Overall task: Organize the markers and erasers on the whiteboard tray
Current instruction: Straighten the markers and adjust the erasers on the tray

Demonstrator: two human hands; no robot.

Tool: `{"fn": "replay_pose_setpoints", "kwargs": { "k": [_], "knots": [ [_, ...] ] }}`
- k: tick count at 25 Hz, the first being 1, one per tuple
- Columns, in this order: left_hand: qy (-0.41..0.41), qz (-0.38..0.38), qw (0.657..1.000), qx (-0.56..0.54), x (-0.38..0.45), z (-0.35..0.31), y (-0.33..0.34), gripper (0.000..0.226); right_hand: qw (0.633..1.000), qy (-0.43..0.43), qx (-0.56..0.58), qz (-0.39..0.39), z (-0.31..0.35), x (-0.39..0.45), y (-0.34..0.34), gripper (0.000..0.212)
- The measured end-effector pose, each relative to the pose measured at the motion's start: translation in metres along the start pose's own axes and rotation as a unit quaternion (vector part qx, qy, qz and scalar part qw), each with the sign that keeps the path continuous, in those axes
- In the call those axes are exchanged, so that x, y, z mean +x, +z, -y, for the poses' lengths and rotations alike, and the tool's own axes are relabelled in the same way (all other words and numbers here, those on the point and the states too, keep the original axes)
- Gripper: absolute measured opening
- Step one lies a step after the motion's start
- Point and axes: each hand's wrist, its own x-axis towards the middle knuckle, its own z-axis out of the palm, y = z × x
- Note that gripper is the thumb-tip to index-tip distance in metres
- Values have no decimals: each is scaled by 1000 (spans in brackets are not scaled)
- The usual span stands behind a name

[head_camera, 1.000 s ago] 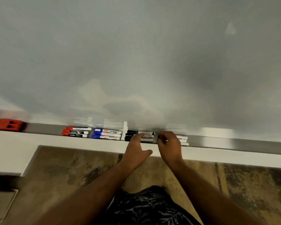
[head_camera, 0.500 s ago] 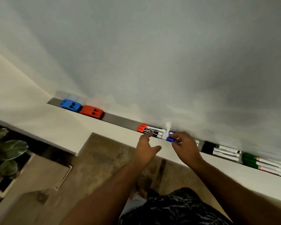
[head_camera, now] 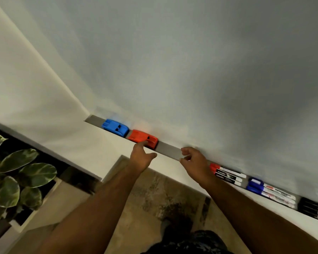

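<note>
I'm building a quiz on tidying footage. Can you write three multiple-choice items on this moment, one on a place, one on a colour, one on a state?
1. Where does the blue eraser lie?
A. at the tray's left end
B. between the marker groups
C. on the floor

2. What colour are the caps of the markers nearest the right hand?
A. green
B. red
C. yellow

3. What is the left hand doing?
A. fingertips reaching the red eraser
B. gripping a marker
C. resting on the plant

Answers: 1 A, it sits beside the red eraser by the tray's end; 2 B, the red markers come before the blue markers; 3 A, the fingers meet the eraser's front edge.
</note>
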Motion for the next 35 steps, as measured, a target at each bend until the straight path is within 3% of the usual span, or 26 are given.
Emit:
{"fn": "replay_pose_setpoints", "kwargs": {
  "k": [5,10,13,17,23,27,32,35],
  "knots": [
    [9,-11,1000,22,58,17,-45,62,996,42,-28,69,17,26,55,54],
    [5,-8,1000,20,93,35,-58,59,995,55,-43,67,40,53,92,58],
    [19,12,999,44,106,41,-57,56,996,55,-10,62,54,63,114,48],
    [19,43,998,38,112,42,-54,45,991,82,79,71,65,68,126,56],
    [-24,-4,996,-80,85,28,-39,51,984,99,149,18,58,40,100,51],
    [6,44,988,-150,50,13,2,41,983,130,120,-55,29,9,58,55],
    [32,113,985,-125,29,4,41,34,980,153,78,-105,0,-16,20,53],
    [52,151,985,-67,30,3,52,39,979,169,71,-87,-2,-17,10,50]
  ]
}}
